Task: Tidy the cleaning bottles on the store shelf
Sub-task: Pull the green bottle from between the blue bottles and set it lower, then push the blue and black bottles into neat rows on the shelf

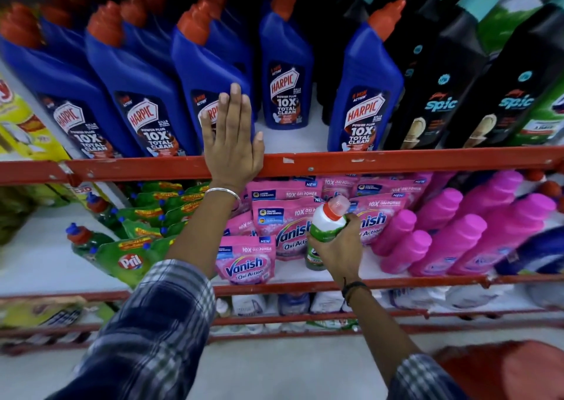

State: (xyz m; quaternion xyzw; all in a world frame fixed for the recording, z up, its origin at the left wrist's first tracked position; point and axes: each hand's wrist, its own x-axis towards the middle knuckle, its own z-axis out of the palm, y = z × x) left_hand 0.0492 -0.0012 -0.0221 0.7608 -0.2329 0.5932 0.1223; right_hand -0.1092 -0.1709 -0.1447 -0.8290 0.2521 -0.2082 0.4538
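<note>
The left hand (230,143) lies flat and wide against a blue Harpic bottle (210,94) on the upper shelf (396,158), apparently steadying it, while the right hand (338,247) keeps its grip wrapped around a green-and-white bottle (328,216) in front of the Vanish pouches (247,264), seemingly an out-of-place item awaiting its row.

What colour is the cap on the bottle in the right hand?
Orange-red, under a clear overcap, on the white-and-green bottle; head view.

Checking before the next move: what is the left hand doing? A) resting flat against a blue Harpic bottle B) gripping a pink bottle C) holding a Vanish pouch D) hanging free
A: the left hand lies open, fingers flat, on the front of a blue red-capped plastic Harpic bottle above the red metal shelf rail.
</note>
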